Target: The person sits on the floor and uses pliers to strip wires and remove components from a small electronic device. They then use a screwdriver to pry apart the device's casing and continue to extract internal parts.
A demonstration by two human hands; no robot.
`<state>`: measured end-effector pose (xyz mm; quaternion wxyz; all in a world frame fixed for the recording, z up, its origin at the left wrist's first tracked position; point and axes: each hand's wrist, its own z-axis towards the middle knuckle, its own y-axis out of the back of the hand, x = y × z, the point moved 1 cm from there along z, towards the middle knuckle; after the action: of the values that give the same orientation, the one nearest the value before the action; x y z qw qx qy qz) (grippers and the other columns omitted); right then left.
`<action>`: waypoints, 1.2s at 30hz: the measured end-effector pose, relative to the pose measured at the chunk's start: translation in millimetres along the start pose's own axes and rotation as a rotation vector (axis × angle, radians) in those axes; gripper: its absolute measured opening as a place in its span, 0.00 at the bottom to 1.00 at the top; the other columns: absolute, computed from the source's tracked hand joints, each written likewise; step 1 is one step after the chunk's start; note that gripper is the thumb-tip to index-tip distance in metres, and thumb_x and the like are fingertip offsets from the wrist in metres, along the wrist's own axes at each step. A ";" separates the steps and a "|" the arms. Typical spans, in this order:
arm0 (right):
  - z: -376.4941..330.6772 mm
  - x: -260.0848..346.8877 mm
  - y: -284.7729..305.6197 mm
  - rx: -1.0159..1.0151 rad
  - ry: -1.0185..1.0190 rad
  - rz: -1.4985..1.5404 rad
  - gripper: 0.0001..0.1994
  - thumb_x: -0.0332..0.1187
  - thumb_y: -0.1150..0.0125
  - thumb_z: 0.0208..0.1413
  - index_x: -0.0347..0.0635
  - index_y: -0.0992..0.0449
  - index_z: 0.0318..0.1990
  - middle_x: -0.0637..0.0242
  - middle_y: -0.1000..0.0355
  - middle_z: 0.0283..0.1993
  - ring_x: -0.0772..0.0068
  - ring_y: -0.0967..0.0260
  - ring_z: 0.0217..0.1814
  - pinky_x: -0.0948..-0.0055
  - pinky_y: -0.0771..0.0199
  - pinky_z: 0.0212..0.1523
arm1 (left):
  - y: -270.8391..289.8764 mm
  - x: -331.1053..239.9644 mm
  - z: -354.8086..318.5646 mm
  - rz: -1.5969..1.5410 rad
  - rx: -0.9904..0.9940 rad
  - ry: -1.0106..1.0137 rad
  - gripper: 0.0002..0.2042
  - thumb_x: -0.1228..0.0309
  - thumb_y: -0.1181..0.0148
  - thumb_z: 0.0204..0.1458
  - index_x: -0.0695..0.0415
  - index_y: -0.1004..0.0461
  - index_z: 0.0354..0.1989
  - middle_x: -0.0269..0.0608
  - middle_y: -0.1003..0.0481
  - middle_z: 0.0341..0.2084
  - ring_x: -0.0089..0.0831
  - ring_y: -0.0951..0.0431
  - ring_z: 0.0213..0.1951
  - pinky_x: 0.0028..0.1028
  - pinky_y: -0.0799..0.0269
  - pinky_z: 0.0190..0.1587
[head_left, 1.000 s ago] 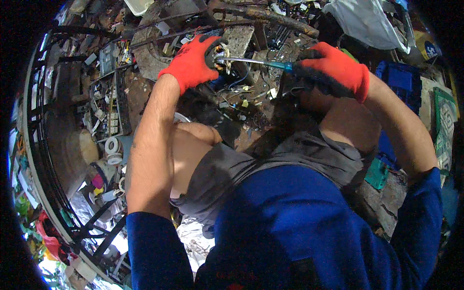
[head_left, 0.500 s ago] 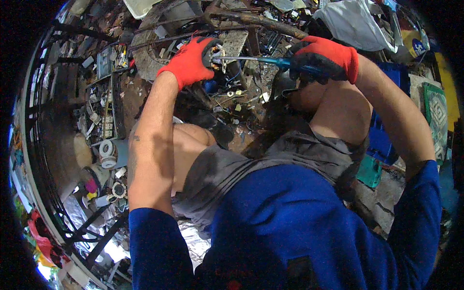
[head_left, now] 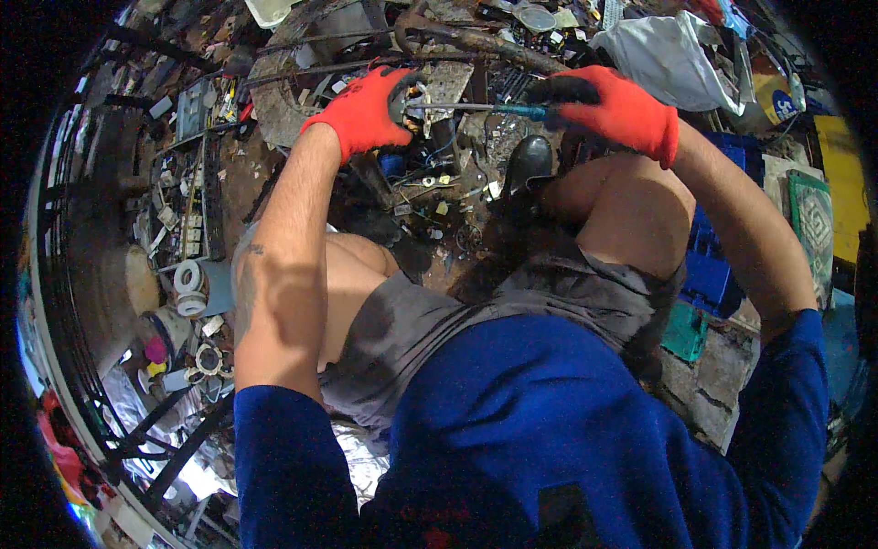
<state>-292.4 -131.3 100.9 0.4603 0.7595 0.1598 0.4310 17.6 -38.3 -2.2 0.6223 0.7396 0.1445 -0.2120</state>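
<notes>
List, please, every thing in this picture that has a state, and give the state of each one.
left hand: gloved in red, closed around a small metal part
small metal part: held up, screwdriver tip against it
right hand: gloved in red, closed on the screwdriver handle
screwdriver: held level, pointing toward the left hand
black shoe: worn, standing on the littered ground
white tape rolls: lying flat, untouched
</notes>
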 end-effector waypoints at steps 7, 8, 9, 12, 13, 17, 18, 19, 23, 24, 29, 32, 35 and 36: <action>5.0 -10.7 1.3 -0.021 0.012 -0.188 0.26 0.47 0.37 0.53 0.38 0.27 0.53 0.52 0.23 0.47 0.55 0.23 0.47 0.60 0.25 0.49 | -0.8 0.0 0.8 -0.002 0.020 0.030 0.49 0.60 0.28 0.32 0.53 0.43 0.69 0.54 0.38 0.64 0.50 0.35 0.63 0.39 0.37 0.65; -0.1 1.5 0.2 -0.062 0.107 -0.338 0.26 0.47 0.36 0.53 0.38 0.27 0.54 0.52 0.24 0.48 0.54 0.23 0.48 0.60 0.25 0.50 | -0.4 -1.2 -0.4 0.018 0.028 0.038 0.48 0.59 0.29 0.33 0.52 0.44 0.69 0.52 0.40 0.65 0.50 0.36 0.64 0.39 0.37 0.65; -2.5 8.9 -0.4 -0.104 0.202 -0.488 0.27 0.47 0.35 0.52 0.39 0.28 0.55 0.51 0.24 0.49 0.54 0.24 0.49 0.61 0.25 0.51 | 0.9 -1.9 -0.8 0.012 0.038 0.041 0.49 0.58 0.29 0.33 0.52 0.44 0.70 0.52 0.41 0.66 0.51 0.36 0.64 0.39 0.37 0.65; -0.1 8.7 0.8 -0.108 0.178 -0.388 0.29 0.47 0.34 0.50 0.40 0.28 0.56 0.50 0.25 0.50 0.51 0.26 0.52 0.60 0.26 0.53 | 3.4 0.6 0.5 0.016 0.042 0.035 0.50 0.58 0.29 0.33 0.52 0.45 0.70 0.53 0.41 0.66 0.51 0.38 0.65 0.39 0.39 0.66; -0.6 4.9 0.7 -0.087 0.141 -0.285 0.29 0.47 0.35 0.50 0.40 0.28 0.57 0.49 0.25 0.50 0.50 0.26 0.53 0.59 0.27 0.54 | -0.8 4.5 1.2 0.030 0.030 0.026 0.50 0.58 0.29 0.33 0.53 0.45 0.70 0.53 0.42 0.66 0.51 0.38 0.65 0.39 0.39 0.66; 18.2 -5.9 4.3 0.077 -0.161 -0.092 0.29 0.47 0.36 0.50 0.40 0.28 0.57 0.48 0.25 0.51 0.45 0.28 0.54 0.57 0.28 0.56 | -1.4 8.1 4.7 -0.005 0.075 0.034 0.51 0.57 0.28 0.33 0.52 0.46 0.71 0.52 0.43 0.67 0.51 0.40 0.66 0.40 0.40 0.67; 23.8 -5.8 4.8 0.139 -0.278 -0.097 0.29 0.47 0.37 0.50 0.39 0.28 0.56 0.48 0.25 0.51 0.45 0.28 0.54 0.56 0.29 0.56 | -1.6 9.0 4.4 -0.021 0.082 0.036 0.51 0.57 0.28 0.33 0.52 0.46 0.71 0.52 0.43 0.67 0.51 0.40 0.67 0.40 0.40 0.67; 23.6 -4.2 6.1 0.116 -0.226 -0.148 0.28 0.46 0.36 0.50 0.39 0.28 0.56 0.49 0.25 0.50 0.47 0.27 0.54 0.57 0.28 0.55 | -2.3 10.3 4.4 0.006 0.049 0.014 0.50 0.58 0.28 0.33 0.52 0.45 0.70 0.52 0.42 0.67 0.51 0.39 0.66 0.40 0.39 0.67; 1.3 18.3 0.9 0.022 0.016 -0.429 0.27 0.43 0.34 0.49 0.38 0.28 0.55 0.51 0.24 0.45 0.52 0.26 0.51 0.59 0.27 0.52 | 2.9 -2.5 -0.6 -0.028 0.011 0.004 0.48 0.60 0.28 0.31 0.55 0.42 0.68 0.54 0.37 0.63 0.50 0.35 0.63 0.39 0.37 0.65; -2.7 24.4 0.0 -0.009 0.092 -0.516 0.27 0.43 0.34 0.49 0.38 0.27 0.54 0.52 0.24 0.44 0.53 0.25 0.51 0.59 0.26 0.52 | 3.3 -1.1 -0.9 -0.032 0.024 0.010 0.48 0.59 0.28 0.32 0.53 0.42 0.68 0.53 0.38 0.64 0.51 0.35 0.63 0.39 0.37 0.65; 6.1 0.7 2.3 0.065 -0.013 -0.112 0.27 0.46 0.36 0.49 0.38 0.26 0.53 0.50 0.23 0.45 0.46 0.26 0.49 0.54 0.26 0.52 | -1.0 6.8 1.5 0.003 -0.002 -0.010 0.49 0.58 0.29 0.32 0.52 0.43 0.69 0.54 0.39 0.65 0.51 0.35 0.63 0.39 0.37 0.65; 17.8 4.0 8.8 0.132 -0.219 -0.092 0.28 0.45 0.34 0.48 0.37 0.27 0.53 0.49 0.23 0.46 0.45 0.26 0.50 0.55 0.26 0.52 | -0.8 7.1 2.5 -0.022 0.015 -0.006 0.50 0.58 0.28 0.32 0.53 0.44 0.69 0.56 0.40 0.65 0.51 0.35 0.63 0.40 0.37 0.65; 12.0 4.5 8.4 0.078 0.001 -0.270 0.29 0.46 0.34 0.48 0.36 0.27 0.55 0.47 0.24 0.47 0.46 0.26 0.50 0.56 0.26 0.51 | 0.6 5.4 1.7 -0.022 0.028 0.011 0.51 0.58 0.28 0.32 0.54 0.45 0.70 0.57 0.41 0.65 0.52 0.36 0.64 0.40 0.38 0.66; 2.0 11.2 4.3 -0.001 0.085 -0.351 0.30 0.46 0.34 0.48 0.36 0.27 0.55 0.47 0.24 0.46 0.46 0.26 0.50 0.57 0.26 0.52 | 3.8 0.5 -0.5 -0.010 0.040 0.032 0.51 0.58 0.28 0.32 0.55 0.45 0.70 0.57 0.42 0.66 0.52 0.37 0.64 0.40 0.39 0.66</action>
<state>-285.0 -127.5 109.7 0.5219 0.7007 0.3088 0.3758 19.9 -38.5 0.9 0.6040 0.7544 0.1538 -0.2061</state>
